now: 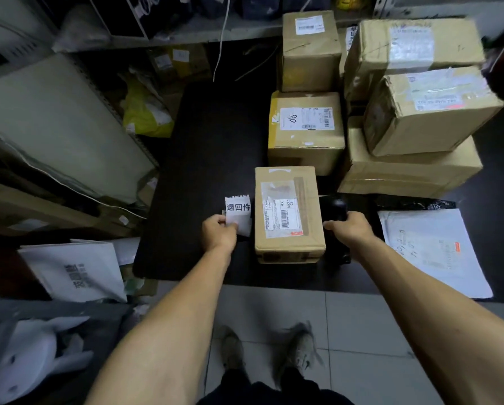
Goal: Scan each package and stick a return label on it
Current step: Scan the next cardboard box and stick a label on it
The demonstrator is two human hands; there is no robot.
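Near the front edge of the black table [204, 159], a small cardboard package [288, 213] is laid flat, with its shipping label and barcode facing up. Just to its left, a strip of white return labels [238, 213] printed with 退回件 is pinched in the left hand [218, 233], fingers curled round the lower end; the strip sits right beside the box, though whether it's actually touching can't be told. On the right side, a black handheld scanner [334, 210] is gripped by the right hand [350, 229], tight up against the box's right edge.

Farther back, a box marked "08" [305, 128] is parked right behind the package, and another brown box [309, 49] is set beyond that one. Off to the far right, a stack of bigger taped cartons [414, 112] is piled up. A white poly mailer [432, 249] is spread on the table at near right, and more white mailers [75, 270] are heaped at near left beside the table.
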